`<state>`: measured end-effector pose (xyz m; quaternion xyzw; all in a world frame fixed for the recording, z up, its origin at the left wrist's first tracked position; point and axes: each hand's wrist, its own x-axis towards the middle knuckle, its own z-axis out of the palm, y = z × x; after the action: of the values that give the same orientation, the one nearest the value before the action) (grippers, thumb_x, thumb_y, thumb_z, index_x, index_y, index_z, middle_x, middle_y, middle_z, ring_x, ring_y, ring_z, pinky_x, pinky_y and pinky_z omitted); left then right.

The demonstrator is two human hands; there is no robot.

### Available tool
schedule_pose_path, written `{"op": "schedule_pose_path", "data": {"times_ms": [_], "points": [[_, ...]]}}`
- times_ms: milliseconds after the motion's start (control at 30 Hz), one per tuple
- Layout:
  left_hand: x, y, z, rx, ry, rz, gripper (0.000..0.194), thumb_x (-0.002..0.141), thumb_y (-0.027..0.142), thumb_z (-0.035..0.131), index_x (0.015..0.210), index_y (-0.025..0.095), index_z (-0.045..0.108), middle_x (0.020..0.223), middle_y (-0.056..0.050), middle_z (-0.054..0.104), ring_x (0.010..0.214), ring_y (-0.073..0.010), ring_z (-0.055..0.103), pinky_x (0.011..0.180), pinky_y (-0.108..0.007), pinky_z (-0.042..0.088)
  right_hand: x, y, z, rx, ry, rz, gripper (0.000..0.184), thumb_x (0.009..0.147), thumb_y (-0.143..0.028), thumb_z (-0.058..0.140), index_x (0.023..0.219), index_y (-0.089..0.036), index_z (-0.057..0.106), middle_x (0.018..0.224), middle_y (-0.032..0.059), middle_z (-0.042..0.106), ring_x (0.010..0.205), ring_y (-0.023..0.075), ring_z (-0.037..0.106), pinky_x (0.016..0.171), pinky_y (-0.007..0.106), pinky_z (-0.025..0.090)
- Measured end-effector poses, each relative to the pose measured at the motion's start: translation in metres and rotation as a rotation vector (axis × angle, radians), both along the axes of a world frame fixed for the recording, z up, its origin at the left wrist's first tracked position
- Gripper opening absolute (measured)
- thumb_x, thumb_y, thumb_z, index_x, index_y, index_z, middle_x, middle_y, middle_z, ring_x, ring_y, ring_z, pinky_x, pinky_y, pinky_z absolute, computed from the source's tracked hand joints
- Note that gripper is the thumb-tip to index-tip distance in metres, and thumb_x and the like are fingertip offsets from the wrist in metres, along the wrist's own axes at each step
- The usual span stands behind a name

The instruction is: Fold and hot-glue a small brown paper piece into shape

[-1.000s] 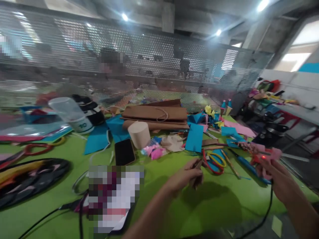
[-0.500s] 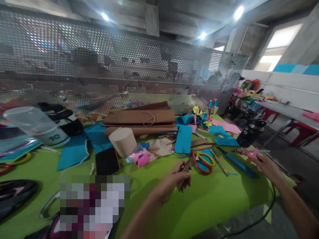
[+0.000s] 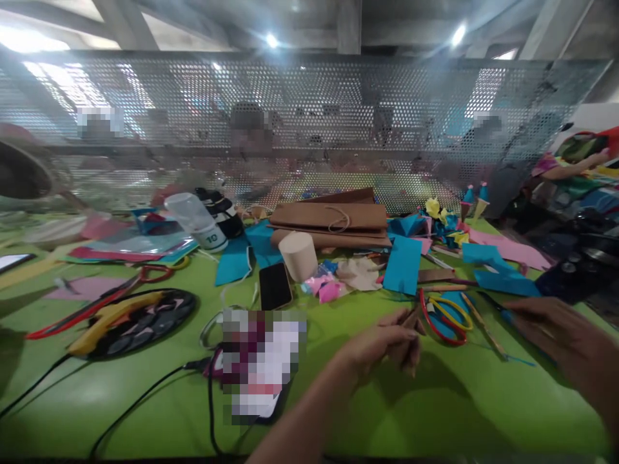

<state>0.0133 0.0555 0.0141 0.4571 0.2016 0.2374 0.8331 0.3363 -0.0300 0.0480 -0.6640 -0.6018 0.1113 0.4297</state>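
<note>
My left hand [image 3: 387, 338] is closed, pinching a small brown piece, perhaps paper [image 3: 414, 317], in its fingertips above the green table [image 3: 377, 422]. On the right, my right hand [image 3: 561, 332] lies over a long blue tool with a dark thin tip [image 3: 506, 316]; the hand is blurred and covers most of the tool, so its grip is unclear. Between the hands lie red-and-yellow-handled scissors [image 3: 445, 319] and a thin wooden stick [image 3: 481, 322]. A blue paper rectangle [image 3: 402, 264] lies just behind the scissors.
A white roll [image 3: 298, 256], crumpled pink wrap [image 3: 329, 290], a dark phone [image 3: 275, 287] and folded brown paper [image 3: 329, 219] lie further back. To the left are a yellow-and-black corded tool [image 3: 116, 322], red-handled scissors [image 3: 97, 306] and cables. A perforated metal screen [image 3: 314, 122] stands behind.
The view has turned left. My right hand has left the pink corded tool with a red light, now out of sight, and moved onto the blue tool. My left hand still pinches the brown piece.
</note>
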Motion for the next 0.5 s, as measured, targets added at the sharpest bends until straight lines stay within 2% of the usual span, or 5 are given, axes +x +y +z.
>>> {"op": "schedule_pose_path", "data": {"times_ms": [33,133,200,400,500], "points": [[0.000,0.001,-0.001,-0.001,-0.007,-0.020,0.038,0.075,0.036,0.071,0.103,0.016,0.057,0.067,-0.002,0.067,0.051,-0.0143,0.062,0.049,-0.023,0.043,-0.020,0.009,0.002,-0.029,0.019,0.129,0.034,0.084,-0.054,0.075,0.110,-0.032,0.079,0.119,0.0084,0.075,0.112,0.0301,0.067,0.101,0.041,0.048],[-0.001,0.005,-0.006,-0.019,-0.041,-0.077,0.041,0.074,0.039,0.074,0.105,0.017,0.057,0.067,-0.001,0.067,0.049,-0.0144,0.062,0.047,-0.022,0.041,-0.070,0.037,0.002,-0.119,0.155,0.364,0.043,0.085,-0.051,0.077,0.122,-0.029,0.076,0.133,0.0101,0.071,0.125,0.0320,0.063,0.109,0.045,0.047],[0.000,0.006,-0.009,-0.035,-0.073,-0.105,0.041,0.075,0.039,0.074,0.105,0.018,0.056,0.065,-0.001,0.067,0.048,-0.0146,0.061,0.047,-0.022,0.043,-0.091,0.052,-0.004,-0.161,0.244,0.475,0.049,0.082,-0.052,0.080,0.126,-0.030,0.075,0.135,0.0106,0.070,0.122,0.0321,0.065,0.104,0.046,0.052],[0.000,0.005,-0.010,-0.043,-0.119,-0.156,0.036,0.076,0.039,0.073,0.099,0.017,0.057,0.064,-0.001,0.066,0.046,-0.0144,0.060,0.049,-0.024,0.042,-0.113,0.067,-0.020,-0.128,0.370,0.555,0.035,0.076,-0.051,0.086,0.101,-0.027,0.080,0.098,0.0060,0.074,0.095,0.0244,0.069,0.085,0.036,0.056],[0.001,0.006,-0.010,-0.038,-0.114,-0.205,0.038,0.075,0.043,0.074,0.098,0.017,0.058,0.063,-0.002,0.066,0.047,-0.0149,0.059,0.049,-0.024,0.039,-0.113,0.065,-0.022,-0.158,0.427,0.545,0.034,0.075,-0.052,0.086,0.096,-0.026,0.079,0.093,0.0049,0.074,0.088,0.0228,0.068,0.080,0.035,0.055]]}}
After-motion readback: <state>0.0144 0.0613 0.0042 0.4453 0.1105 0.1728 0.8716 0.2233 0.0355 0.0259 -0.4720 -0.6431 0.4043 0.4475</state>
